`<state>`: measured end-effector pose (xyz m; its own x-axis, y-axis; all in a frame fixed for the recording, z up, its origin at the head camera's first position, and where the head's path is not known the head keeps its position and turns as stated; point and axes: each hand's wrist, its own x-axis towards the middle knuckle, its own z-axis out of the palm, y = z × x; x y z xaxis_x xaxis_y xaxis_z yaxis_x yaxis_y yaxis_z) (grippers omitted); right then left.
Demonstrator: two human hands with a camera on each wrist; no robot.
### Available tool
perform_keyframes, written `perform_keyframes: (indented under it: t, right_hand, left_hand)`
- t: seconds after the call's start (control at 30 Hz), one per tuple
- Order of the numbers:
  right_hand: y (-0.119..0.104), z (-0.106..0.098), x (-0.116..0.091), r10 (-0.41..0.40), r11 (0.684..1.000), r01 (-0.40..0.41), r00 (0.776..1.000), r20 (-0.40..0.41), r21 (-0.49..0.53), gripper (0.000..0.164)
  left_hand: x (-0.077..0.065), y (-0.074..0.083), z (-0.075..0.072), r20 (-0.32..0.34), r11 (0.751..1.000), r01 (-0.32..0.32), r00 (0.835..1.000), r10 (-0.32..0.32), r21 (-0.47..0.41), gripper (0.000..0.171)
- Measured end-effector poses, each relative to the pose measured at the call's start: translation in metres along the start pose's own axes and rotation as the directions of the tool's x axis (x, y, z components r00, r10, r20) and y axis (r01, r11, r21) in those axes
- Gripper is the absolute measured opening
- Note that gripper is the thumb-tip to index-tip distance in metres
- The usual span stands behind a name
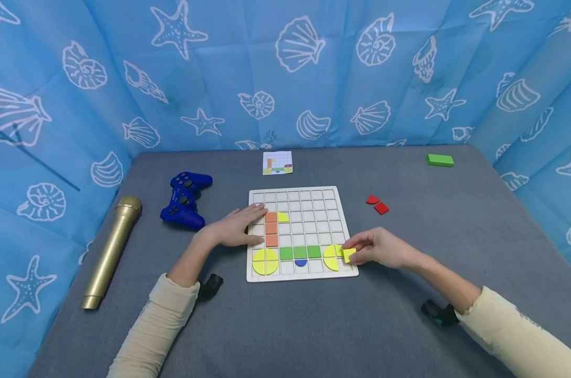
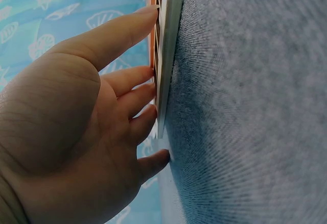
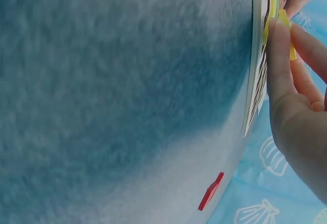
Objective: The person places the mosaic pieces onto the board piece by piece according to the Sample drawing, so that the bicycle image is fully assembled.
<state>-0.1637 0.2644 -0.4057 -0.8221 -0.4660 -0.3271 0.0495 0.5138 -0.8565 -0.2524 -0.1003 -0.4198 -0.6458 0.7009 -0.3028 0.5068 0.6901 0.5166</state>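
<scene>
A white grid board lies mid-table. My right hand pinches a small yellow tile between thumb and fingers over the board's lower right, beside a partial yellow circle. In the right wrist view the pinched tile appears close over the board. My left hand rests with its fingers spread on the board's left side, near three orange squares. Also on the grid are a yellow circle, a yellow quarter-round, three green squares and a blue half-round.
Two red tiles lie right of the board. A printed pattern card sits behind it. On the left are a blue game controller and a gold microphone. A green block lies at the back right, before a blue curtain.
</scene>
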Motion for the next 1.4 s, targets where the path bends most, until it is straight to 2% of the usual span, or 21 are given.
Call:
perform_keyframes:
  t: [0.3,0.5,0.7,0.97,1.4]
  right_hand:
    - [-0.001,0.011,-0.004,-0.015,0.994,0.012,1.000,-0.025,-0.105,0.029]
    - [-0.008,0.017,-0.005,-0.030,0.990,0.023,0.998,-0.046,-0.141,0.028]
    - [-0.010,0.020,-0.006,-0.023,0.989,0.012,0.997,-0.069,-0.149,0.027]
    - [-0.006,0.018,-0.006,-0.006,0.988,-0.008,0.996,-0.087,-0.155,0.018]
    - [-0.008,0.020,-0.006,0.004,0.998,-0.006,0.999,-0.033,-0.067,0.023]
  left_hand:
    - [0.000,-0.002,0.002,-0.002,1.000,0.001,1.000,-0.001,0.004,0.077]
    - [0.000,-0.003,0.004,-0.002,1.000,0.004,1.000,-0.004,0.001,0.078]
    - [0.001,-0.004,0.004,-0.003,1.000,0.001,1.000,-0.001,0.003,0.078]
    - [0.001,-0.004,0.002,0.003,1.000,0.000,1.000,0.000,-0.001,0.078]
    - [0.001,-0.004,0.002,0.002,1.000,-0.005,1.000,0.005,0.003,0.078]
